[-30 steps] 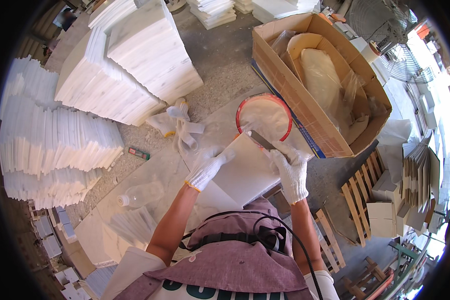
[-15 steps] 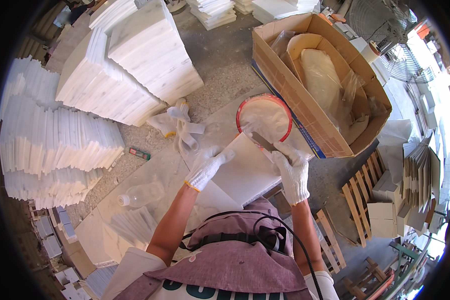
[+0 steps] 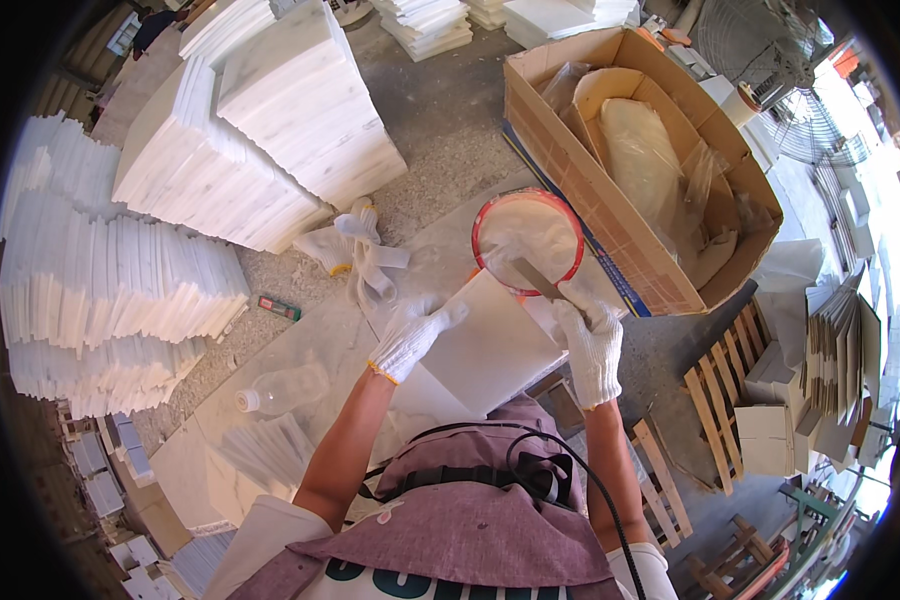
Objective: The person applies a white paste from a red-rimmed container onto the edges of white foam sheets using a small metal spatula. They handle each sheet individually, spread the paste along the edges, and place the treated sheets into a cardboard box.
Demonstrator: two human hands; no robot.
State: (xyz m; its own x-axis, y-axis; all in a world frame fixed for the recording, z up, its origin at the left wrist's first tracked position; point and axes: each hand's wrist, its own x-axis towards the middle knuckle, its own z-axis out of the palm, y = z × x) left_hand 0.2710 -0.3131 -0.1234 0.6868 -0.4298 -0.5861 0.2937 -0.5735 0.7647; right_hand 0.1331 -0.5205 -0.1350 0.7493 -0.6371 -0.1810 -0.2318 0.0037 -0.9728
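A white square tile (image 3: 498,345) lies flat before me, one corner towards the bucket. My left hand (image 3: 417,337), in a white knit glove, is closed on the tile's left edge. My right hand (image 3: 590,345), gloved the same way, grips a flat metal putty knife (image 3: 538,279). The knife's blade points up and left, over the near part of a red-rimmed bucket (image 3: 579,240). Pale, powdery or pasty white material (image 3: 526,232) fills the bucket; its texture is hard to tell. The knife's handle is hidden in my right glove.
A large cardboard box (image 3: 590,170) with plastic-wrapped contents stands right of the bucket. Marble tile stacks (image 3: 300,110) rise at left. Spare gloves (image 3: 335,240), a plastic bottle (image 3: 285,390) and a small green-red box (image 3: 279,307) lie nearby. Wooden pallets (image 3: 722,390) are at right.
The putty knife has shifted from beside the tile's far edge to over the bucket, its blade more exposed. My right hand has moved slightly right. My left hand stays on the tile.
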